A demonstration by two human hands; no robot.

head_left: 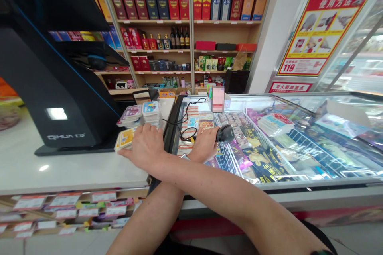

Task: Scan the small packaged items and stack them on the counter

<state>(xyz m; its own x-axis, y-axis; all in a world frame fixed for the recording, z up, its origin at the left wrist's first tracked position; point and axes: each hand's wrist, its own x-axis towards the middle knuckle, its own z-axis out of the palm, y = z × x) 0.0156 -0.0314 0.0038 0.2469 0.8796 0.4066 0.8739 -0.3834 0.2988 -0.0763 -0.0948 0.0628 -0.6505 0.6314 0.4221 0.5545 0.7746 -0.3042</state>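
My forearms cross, the right one over the left. Reaching to the left, my right hand [147,146] is closed round a stack of yellow-labelled packs [125,138] on the white counter; its fingertips are partly hidden. Just behind it stand a purple-labelled stack [131,114] and a blue-labelled stack [150,108]. Over the glass freezer top, my left hand [204,144] grips a black corded scanner [225,133], its head pointing right. Behind that hand, a blue-labelled pack [193,122] lies beside the looping black cable [188,128].
A large black terminal [74,99] rises from the white counter [72,173] at left. White wire baskets of snacks show through the freezer glass. More packs [275,122] are stacked on its right. Shelves of boxes and bottles [179,38] stand behind.
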